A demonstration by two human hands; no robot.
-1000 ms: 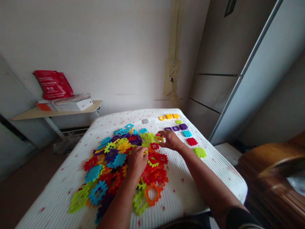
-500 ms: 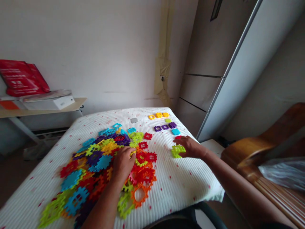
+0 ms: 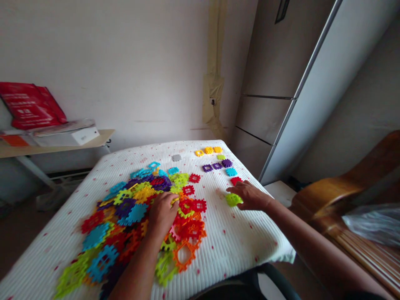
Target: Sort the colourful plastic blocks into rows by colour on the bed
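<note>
My left hand [image 3: 164, 208] rests on a heap of toothed plastic building pieces [image 3: 136, 213], its fingers curled around a small yellow piece [image 3: 174, 201] that shows beside the thumb. Over the right part of the cloth, my right hand [image 3: 248, 195] has fingers and thumb around a lime green piece [image 3: 233, 200], which looks slightly blurred. Just beyond those fingers lies a red piece [image 3: 236, 181]. Farther back sit a blue piece [image 3: 231, 171], purple pieces [image 3: 216, 166], a small green piece [image 3: 221, 157] and yellow pieces [image 3: 208, 150].
A white ribbed cloth with red dots [image 3: 225, 241] covers the table. A grey piece [image 3: 176, 158] lies near its back edge. A tall cabinet [image 3: 265, 104] and a guitar [image 3: 328, 191] stand at the right. A side table [image 3: 108, 135] holds a red bag [image 3: 31, 106] at the left.
My right hand has come slightly lower and nearer. The green piece now looks smaller and more solid, and more of the red piece shows. The left hand has barely moved.
</note>
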